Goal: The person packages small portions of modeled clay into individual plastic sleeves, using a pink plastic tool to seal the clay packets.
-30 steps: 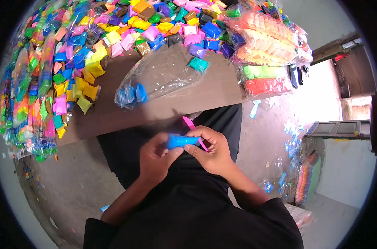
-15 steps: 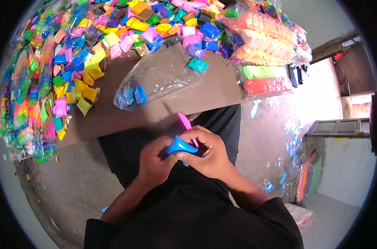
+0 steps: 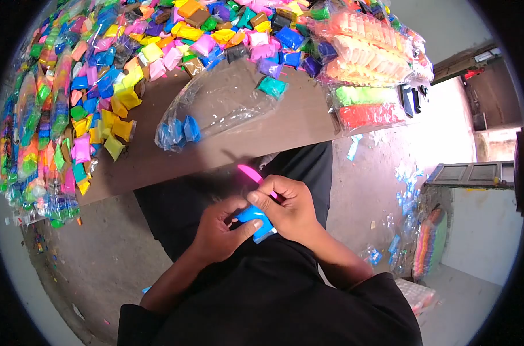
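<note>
Holding blue pkt (image 3: 255,225) in L hand (image 3: 218,228), pink tool (image 3: 250,173) in R hand (image 3: 290,207)

Blue pkt is up above the lap (image 3: 181,213), just off the near edge of the worktop (image 3: 296,121). L grip is closed on it: thumb laid on its face, fingers round the other side. R grip is closed too, pinching the pink tool btw thumb & fingers; tool's slim flat end sticks out toward the worktop. R thumb is right by the pkt's upper edge; can't tell if touching.

Handling, judging by looks: pkt prob. light, soft & squashy, w/ slick film outside, so it'd slip if held loose & might dent or split under a hard pinch. Best hold = broad: thumb flat on the face, fingers backing it, pressure spread & kept off the film at the ends. Tool looks like thin, stiffish plastic, v. light; take it by the end in the R hand, leaving the slim end free.

Nearby on worktop: clear bag (image 3: 233,95) w/ a couple of blue pkts (image 3: 191,128) at its near L corner; teal pkt (image 3: 272,87) at its R end, can't tell if in or on it. Beyond: heap of multicolour pkts (image 3: 204,45). Off to R: bagged peach pkts (image 3: 357,55), plus green bag (image 3: 362,94) & red bag (image 3: 370,115).
</note>
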`<action>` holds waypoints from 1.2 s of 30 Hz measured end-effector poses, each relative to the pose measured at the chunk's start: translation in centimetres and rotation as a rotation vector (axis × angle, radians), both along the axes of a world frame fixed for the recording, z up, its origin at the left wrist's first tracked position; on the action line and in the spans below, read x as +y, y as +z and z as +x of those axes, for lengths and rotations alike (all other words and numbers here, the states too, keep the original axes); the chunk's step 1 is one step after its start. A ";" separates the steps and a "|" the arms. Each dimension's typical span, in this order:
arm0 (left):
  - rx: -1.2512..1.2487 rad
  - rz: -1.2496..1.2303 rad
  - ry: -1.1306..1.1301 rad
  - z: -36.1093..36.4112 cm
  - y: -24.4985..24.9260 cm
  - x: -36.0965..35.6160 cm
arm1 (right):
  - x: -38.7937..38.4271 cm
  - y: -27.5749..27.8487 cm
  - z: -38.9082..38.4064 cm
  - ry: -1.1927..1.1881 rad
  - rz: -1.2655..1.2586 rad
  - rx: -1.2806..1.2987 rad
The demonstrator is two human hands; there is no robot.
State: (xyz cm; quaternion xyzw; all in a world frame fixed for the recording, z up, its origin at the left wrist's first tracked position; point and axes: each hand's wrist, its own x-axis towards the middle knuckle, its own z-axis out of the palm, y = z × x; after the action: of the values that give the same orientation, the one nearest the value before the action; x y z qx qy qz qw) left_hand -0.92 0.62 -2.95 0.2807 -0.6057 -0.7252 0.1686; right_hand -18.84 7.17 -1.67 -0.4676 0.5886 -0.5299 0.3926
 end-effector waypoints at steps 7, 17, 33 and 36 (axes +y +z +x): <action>0.298 0.427 0.160 -2.3 0.6 2.0 | -1.0 -0.9 0.9 -0.346 0.071 -0.222; -0.062 -0.071 0.300 -4.6 -3.4 -3.1 | -2.3 -5.6 -1.8 -0.461 -0.001 -0.083; -0.173 -0.024 0.216 -6.4 -3.6 -5.8 | -2.6 -4.9 -3.0 -0.281 -0.028 0.438; -0.185 0.008 0.226 -6.5 -3.6 -5.7 | -3.2 -4.5 -3.5 -0.246 0.031 0.386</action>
State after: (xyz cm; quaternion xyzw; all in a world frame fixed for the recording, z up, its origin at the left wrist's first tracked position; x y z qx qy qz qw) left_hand -7.41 -5.04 -6.58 0.4135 -0.5802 -0.6750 0.1916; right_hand -22.36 4.00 -6.18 -0.4788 0.7134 -0.4655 0.2124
